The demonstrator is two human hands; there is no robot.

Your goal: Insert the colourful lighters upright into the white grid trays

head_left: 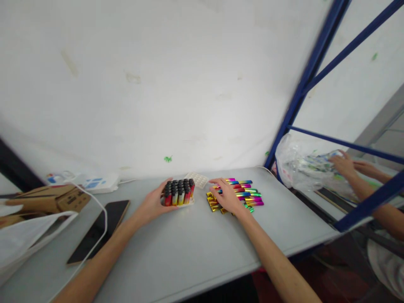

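A white tray filled with several upright lighters (pixel 179 192), black caps up, stands in the middle of the grey table (pixel 189 248). My left hand (pixel 154 203) is closed round the tray's left side. To the right lies a flat pile of shiny rainbow and gold lighters (pixel 249 194). My right hand (pixel 227 197) rests on that pile with fingers stretched over the gold ones; whether it has picked one up is hidden. An empty white tray (pixel 197 179) lies just behind the filled one.
A dark phone (pixel 101 229) lies at left, with a white cable, a cardboard box (pixel 55 198), a power strip (pixel 94 182) and a white bag (pixel 22 240). A blue metal frame (pixel 299 92) stands at right. Behind it another person's hands (pixel 345 165) handle a plastic bag (pixel 299 168).
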